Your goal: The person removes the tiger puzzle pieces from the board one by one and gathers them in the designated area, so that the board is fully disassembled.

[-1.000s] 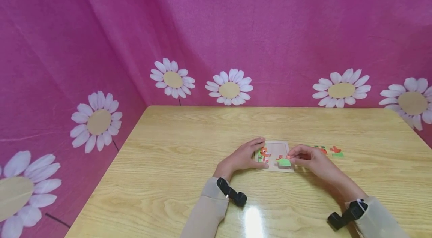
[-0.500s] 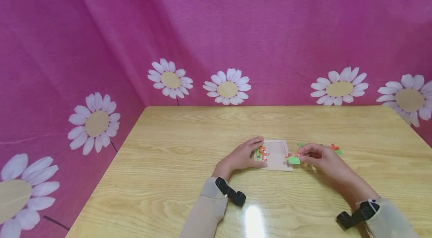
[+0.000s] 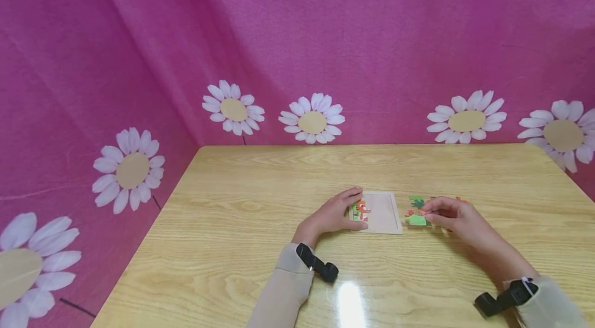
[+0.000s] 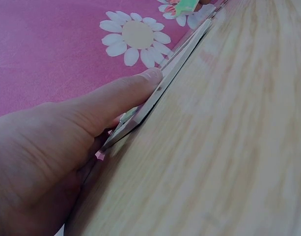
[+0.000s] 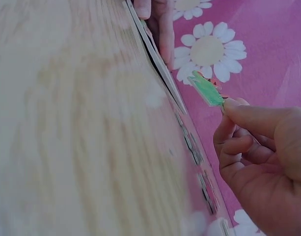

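My left hand [image 3: 329, 215] grips the left end of a shallow wooden puzzle tray [image 3: 383, 210], thumb along the near rim and fingers at the far one. In the left wrist view the thumb [image 4: 133, 88] lies on the tray's edge. Orange-and-green pieces [image 3: 360, 209] sit inside the tray at its left side, partly covered by the hand. To the right of the tray, my right hand [image 3: 462, 220] pinches a jigsaw piece [image 5: 207, 91], green with red parts, between thumb and fingertips. That piece is held above the table.
Several loose jigsaw pieces [image 3: 417, 201] lie on the wooden table [image 3: 223, 245] right of the tray, partly hidden by the right hand. A pink cloth [image 3: 372, 33] with printed daisies hangs behind the table and along its left side.
My right hand has carried the jigsaw piece rightward, from over the tray to above the loose pieces beside it. The left hand stays at the tray.
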The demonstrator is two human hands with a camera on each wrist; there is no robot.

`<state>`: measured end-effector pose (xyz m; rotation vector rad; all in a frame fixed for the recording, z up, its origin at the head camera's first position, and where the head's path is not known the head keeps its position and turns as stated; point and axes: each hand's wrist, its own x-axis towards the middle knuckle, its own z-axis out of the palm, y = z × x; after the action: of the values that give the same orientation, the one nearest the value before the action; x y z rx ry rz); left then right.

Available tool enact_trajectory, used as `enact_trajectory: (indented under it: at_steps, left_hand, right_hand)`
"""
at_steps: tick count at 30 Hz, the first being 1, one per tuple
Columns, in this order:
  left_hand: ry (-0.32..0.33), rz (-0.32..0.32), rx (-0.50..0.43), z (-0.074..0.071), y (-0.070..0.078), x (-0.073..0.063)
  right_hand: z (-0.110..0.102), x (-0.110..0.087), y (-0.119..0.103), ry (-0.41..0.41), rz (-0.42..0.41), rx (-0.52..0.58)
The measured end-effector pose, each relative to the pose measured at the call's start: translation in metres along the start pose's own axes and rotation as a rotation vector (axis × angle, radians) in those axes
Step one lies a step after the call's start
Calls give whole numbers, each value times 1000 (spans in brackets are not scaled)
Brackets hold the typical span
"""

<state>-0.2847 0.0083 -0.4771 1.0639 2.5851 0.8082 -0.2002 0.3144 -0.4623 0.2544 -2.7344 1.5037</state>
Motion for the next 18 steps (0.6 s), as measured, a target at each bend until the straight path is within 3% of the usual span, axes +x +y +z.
enact_trajectory:
  at_steps: [9,18]
  left_hand:
    - [-3,-11,-7,0,0,0]
    - [-1,-11,-14,0,1,-1]
  right_hand:
    - [-9,-8,7,15,39,27]
    - [-21,-14,16,16,115,-31]
